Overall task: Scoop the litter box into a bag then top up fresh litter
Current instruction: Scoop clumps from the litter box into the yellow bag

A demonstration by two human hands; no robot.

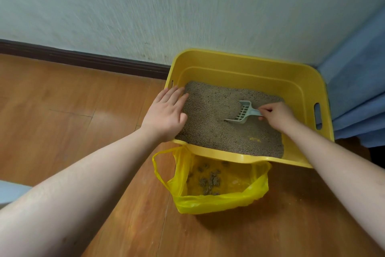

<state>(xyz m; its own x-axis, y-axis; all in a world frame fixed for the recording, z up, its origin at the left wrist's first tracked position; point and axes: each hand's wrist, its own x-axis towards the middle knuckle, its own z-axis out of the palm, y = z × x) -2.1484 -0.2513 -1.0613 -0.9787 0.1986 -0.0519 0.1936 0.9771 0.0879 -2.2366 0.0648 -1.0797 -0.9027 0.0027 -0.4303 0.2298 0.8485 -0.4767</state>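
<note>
Head view: a yellow rectangular plastic litter box [248, 65] sits on the wooden plank floor [62, 100] against a pale wall, partly filled with grey-beige granular litter [210, 110]. The right hand [275, 116] has its fingers curled round the handle of a pale blue-green slotted plastic scoop [241, 111], so this grip is clamped on the tool. The scoop's front edge is dug into the litter near the middle of the box. The left hand [166, 113] lies flat with straight fingers over the box's left rim, its grip apart and holding nothing; it appears to steady the box.

Just in front of the box, touching its near rim, a thin yellow plastic bag [216, 200] stands open on the floor with a cluster of dark clumps [210, 181] inside.

Scooping seems to be under way, with fresh litter not yet added. To do this pass well, the scoop should probably run deep along the bottom, lift level, and be shaken gently over the box so loose grains fall through the slots. Then it should travel low over the near rim and tip only above the bag's open mouth, since the thin bag could sag shut.
</note>
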